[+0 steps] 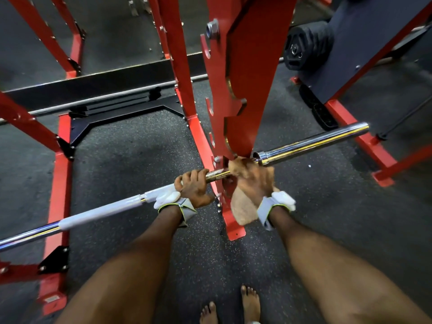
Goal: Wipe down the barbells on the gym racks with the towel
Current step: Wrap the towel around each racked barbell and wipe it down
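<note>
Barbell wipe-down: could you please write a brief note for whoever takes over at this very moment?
Left grip: wrapped around the barbell shaft, just left of the red rack post.
Right grip: holds the towel against the bar at the post, beside the shiny end sleeve; the towel's tail hangs below the wrist.
Done: this picture does not show how much of the bar is already wiped.
Left: probably the end sleeve and the long shaft to the left, then the second bar lying in the rack behind.
</note>
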Tool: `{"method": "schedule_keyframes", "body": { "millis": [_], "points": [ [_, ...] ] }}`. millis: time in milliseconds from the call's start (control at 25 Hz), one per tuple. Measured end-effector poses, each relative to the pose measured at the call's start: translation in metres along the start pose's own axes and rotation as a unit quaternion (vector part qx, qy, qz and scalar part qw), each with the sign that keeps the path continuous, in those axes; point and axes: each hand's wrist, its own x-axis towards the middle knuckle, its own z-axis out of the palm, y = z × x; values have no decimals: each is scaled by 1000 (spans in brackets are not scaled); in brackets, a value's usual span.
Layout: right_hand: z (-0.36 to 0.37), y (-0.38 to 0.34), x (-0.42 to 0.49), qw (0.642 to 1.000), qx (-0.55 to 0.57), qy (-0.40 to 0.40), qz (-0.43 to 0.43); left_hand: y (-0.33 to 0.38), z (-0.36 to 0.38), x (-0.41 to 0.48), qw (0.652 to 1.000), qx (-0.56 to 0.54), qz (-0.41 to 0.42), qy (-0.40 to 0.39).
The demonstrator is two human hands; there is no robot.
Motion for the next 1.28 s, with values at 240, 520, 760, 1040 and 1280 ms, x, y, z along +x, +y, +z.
{"method": "schedule_keyframes", "body": {
  "millis": [240, 520, 760, 1040, 1280],
  "points": [
    [9, 9, 3, 993, 20, 9, -119, -2, -4, -1, 1000, -8, 4, -24],
    [17, -32, -18, 987, 119, -47, -103, -2, -4, 2, 999, -16, 6, -32],
    [-3, 21, -7, 974, 115, 56, 188, -2, 0, 4, 1000, 3, 9, -13],
    [-3, 29, 0, 974, 182, 11, 138, 0, -2, 2, 1000, 13, -5, -16],
    [-3, 0, -6, 991, 121, -48, 17, -3, -1, 3, 1000, 16, 2, -13]
  ]
}}
